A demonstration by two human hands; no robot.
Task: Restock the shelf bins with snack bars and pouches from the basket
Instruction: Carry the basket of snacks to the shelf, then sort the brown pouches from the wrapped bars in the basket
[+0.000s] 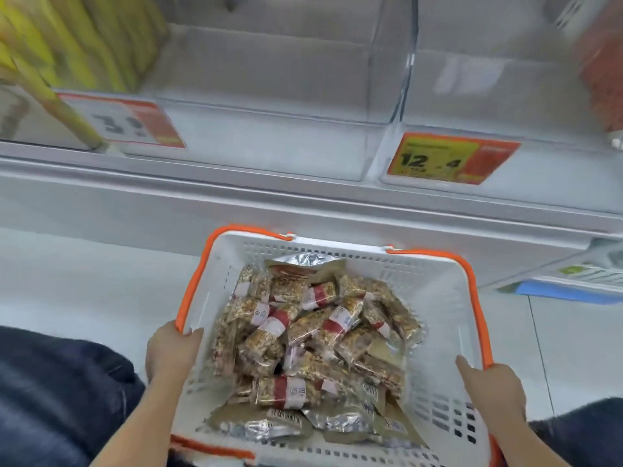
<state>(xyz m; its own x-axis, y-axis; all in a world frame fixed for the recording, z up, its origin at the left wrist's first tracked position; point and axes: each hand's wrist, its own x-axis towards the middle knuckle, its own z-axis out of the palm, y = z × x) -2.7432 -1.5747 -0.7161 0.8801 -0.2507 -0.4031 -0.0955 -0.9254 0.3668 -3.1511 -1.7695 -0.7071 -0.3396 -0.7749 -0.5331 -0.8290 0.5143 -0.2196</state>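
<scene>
Left hand (pixel 173 350) and right hand (pixel 490 387) each grip a basket (pixel 435 281) rim; tilting it may spill loose snack bars (pixel 286 392) short of the bin (pixel 269 156).

1. The left hand (pixel 172 348) reaches forward on a bare forearm, its fingers curled over a rim; the thumb lies along the inner side.
2. The right hand (pixel 490 387) reaches forward likewise; its thumb points ahead, and the fingers wrap outward, out of sight.
3. Both arms are bare; dark-clad knees show at either side.
</scene>
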